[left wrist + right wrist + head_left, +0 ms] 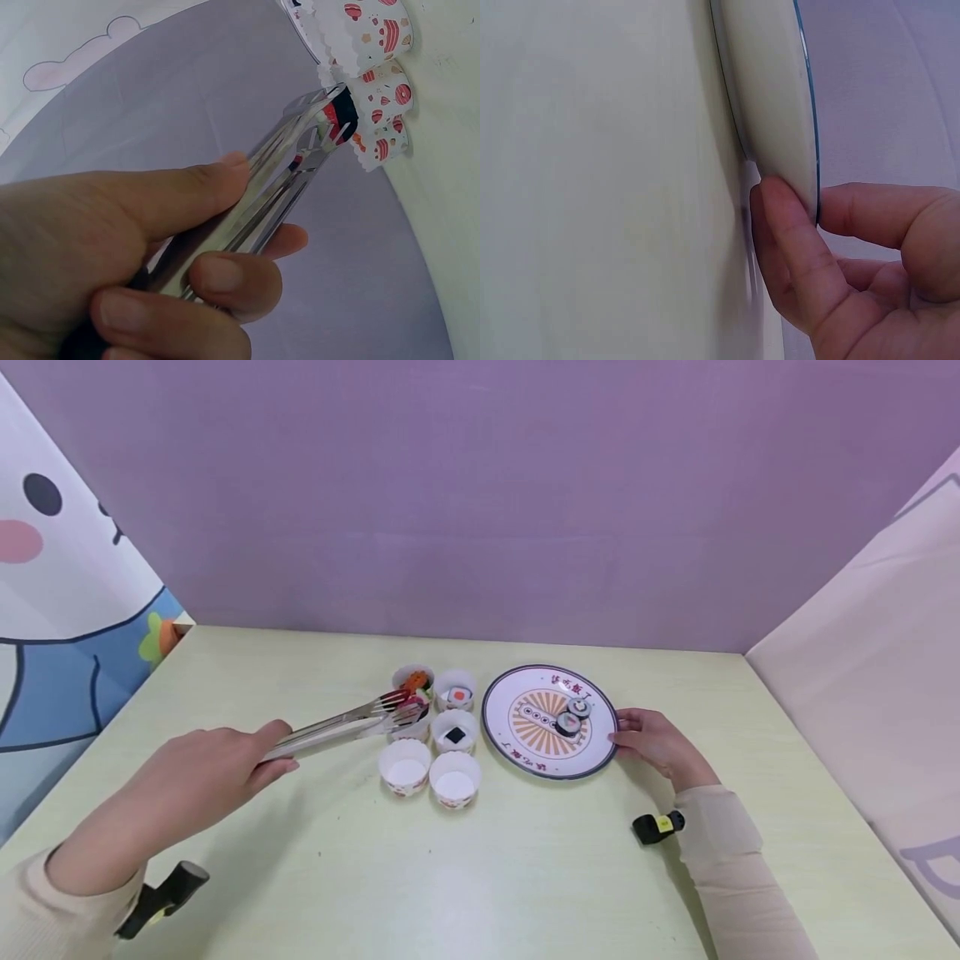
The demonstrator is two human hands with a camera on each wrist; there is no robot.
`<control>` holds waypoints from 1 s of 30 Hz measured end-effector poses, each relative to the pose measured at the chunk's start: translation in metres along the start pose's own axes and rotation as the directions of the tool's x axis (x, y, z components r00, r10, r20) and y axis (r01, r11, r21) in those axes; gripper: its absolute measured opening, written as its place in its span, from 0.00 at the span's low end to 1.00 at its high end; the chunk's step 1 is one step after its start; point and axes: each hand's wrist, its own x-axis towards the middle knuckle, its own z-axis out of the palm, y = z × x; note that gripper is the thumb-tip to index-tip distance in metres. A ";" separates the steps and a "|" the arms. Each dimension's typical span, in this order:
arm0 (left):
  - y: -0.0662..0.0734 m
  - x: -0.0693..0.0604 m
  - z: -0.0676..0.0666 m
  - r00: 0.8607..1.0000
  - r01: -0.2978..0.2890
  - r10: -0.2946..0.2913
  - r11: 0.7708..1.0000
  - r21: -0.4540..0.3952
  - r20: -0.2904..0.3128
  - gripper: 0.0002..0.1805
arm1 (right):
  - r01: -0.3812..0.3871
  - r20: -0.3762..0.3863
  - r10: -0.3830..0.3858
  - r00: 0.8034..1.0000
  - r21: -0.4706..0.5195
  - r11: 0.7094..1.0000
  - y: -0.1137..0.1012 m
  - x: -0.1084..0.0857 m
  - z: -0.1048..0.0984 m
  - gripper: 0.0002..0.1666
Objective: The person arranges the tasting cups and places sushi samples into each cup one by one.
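My left hand (pixel 206 768) grips metal food tongs (pixel 330 727), thumb on one side and fingers curled on the other. The forked tips are over the left column of paper cups; in the left wrist view they close around a sushi piece (pixel 345 114), dark outside with red and green filling. My right hand (pixel 656 743) pinches the right rim of a round white plate (pixel 498 718), thumb on top and fingers beneath in the right wrist view. Two toy-like sushi rolls (pixel 567 724) lie on the plate, right of its centre.
Several white paper cups with red patterns stand in two columns left of the plate. The nearest pair, a left cup (pixel 405 767) and a right cup (pixel 455 778), hold nothing visible. An orange-topped piece (pixel 415 683) sits in the far left cup. A purple panel (pixel 480 527) stands behind the table.
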 end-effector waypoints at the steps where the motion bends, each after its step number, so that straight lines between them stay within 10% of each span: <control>1: 0.000 0.000 0.000 1.000 0.001 -0.001 1.000 -0.003 0.000 0.14 | -0.001 0.000 0.001 1.000 0.001 1.000 0.000 0.000 0.000 0.33; 30: -0.003 0.013 -0.003 0.999 -0.023 0.023 1.000 -0.014 0.046 0.13 | 0.000 0.003 0.000 1.000 0.026 1.000 0.001 0.001 -0.001 0.33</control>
